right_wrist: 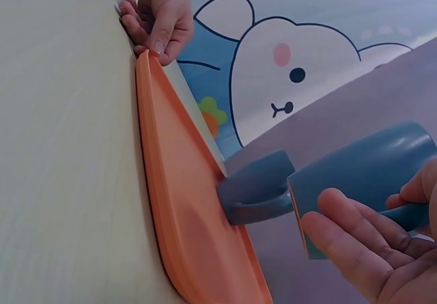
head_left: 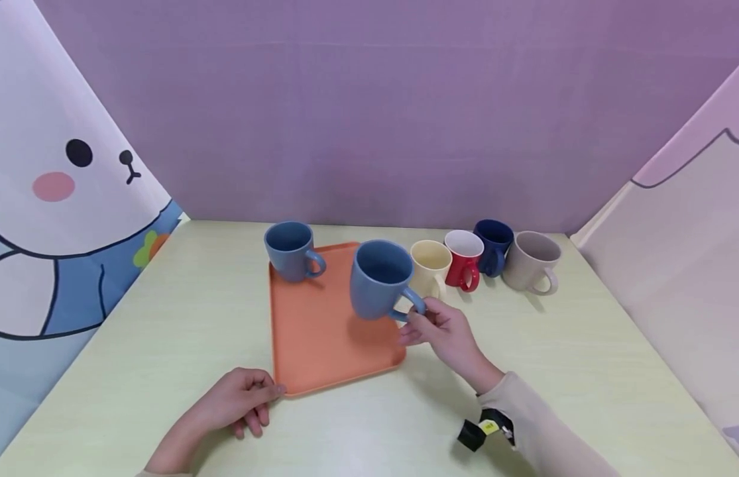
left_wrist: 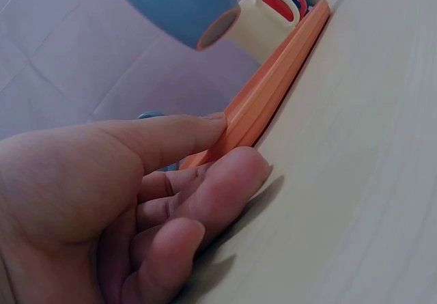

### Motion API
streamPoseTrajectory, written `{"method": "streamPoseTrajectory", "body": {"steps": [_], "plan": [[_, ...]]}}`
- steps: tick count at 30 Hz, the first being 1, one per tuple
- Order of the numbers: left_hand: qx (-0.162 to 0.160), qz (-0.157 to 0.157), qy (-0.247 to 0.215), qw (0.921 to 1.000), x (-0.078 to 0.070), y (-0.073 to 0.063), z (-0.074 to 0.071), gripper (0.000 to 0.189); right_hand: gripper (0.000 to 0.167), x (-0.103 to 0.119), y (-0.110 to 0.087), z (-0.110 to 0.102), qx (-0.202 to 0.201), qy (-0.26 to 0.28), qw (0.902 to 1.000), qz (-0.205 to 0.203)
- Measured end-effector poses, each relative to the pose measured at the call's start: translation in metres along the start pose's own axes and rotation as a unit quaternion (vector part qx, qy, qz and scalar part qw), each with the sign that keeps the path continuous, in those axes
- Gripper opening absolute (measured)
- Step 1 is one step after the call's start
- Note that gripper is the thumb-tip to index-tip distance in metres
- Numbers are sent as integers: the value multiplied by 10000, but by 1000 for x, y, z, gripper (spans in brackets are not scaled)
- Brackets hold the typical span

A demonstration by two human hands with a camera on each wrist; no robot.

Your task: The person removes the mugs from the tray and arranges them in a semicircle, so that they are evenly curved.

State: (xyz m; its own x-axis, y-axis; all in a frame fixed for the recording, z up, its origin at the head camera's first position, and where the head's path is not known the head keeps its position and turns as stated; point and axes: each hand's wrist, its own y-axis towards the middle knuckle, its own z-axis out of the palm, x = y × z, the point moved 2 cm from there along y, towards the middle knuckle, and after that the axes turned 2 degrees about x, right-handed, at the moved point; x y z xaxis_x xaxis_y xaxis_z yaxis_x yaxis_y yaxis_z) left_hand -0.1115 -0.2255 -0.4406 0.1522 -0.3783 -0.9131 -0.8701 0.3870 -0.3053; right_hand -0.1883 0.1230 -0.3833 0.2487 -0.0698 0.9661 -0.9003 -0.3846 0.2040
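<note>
My right hand (head_left: 449,336) holds a blue mug (head_left: 371,291) by its handle, above the right part of an orange tray (head_left: 318,338). The mug is upright; in the left wrist view its base (left_wrist: 220,28) hangs clear of the tray. A second blue mug (head_left: 289,262) stands at the tray's far left corner, handle towards the right. At the near left corner my left hand (head_left: 234,401) pinches the tray's rim, thumb on top, as the right wrist view also shows. The remaining fingers of that hand are loosely bent beside the tray.
Right of the tray a row of mugs stands on the pale table (head_left: 584,397): cream (head_left: 425,265), red (head_left: 458,265), dark blue (head_left: 491,246) and grey (head_left: 527,262). The cream one is close to the tray's edge. A purple backdrop (head_left: 393,119) rises behind the table.
</note>
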Motion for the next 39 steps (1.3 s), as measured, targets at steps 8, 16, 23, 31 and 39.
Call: {"method": "streamPoseTrajectory", "body": {"steps": [8, 16, 23, 31, 39], "plan": [[-22, 31, 25, 10000, 0, -1, 0, 32, 12, 7, -14, -21, -411, -52, 9991, 5], [-35, 24, 23, 10000, 0, -2, 0, 31, 12, 12, -29, -41, -642, -146, 9970, -395], [-47, 21, -2, 10000, -1, -2, 1, 32, 11, 16, -41, -56, -927, -53, 9939, -602], [-96, -37, 63, 9999, -1, -2, 2, 34, 12, 16, -56, -79, -1333, 108, 9883, -736], [-110, -19, 74, 9999, 0, -2, 2, 34, 11, 17, -74, -106, -1908, -66, 9810, -345]]}}
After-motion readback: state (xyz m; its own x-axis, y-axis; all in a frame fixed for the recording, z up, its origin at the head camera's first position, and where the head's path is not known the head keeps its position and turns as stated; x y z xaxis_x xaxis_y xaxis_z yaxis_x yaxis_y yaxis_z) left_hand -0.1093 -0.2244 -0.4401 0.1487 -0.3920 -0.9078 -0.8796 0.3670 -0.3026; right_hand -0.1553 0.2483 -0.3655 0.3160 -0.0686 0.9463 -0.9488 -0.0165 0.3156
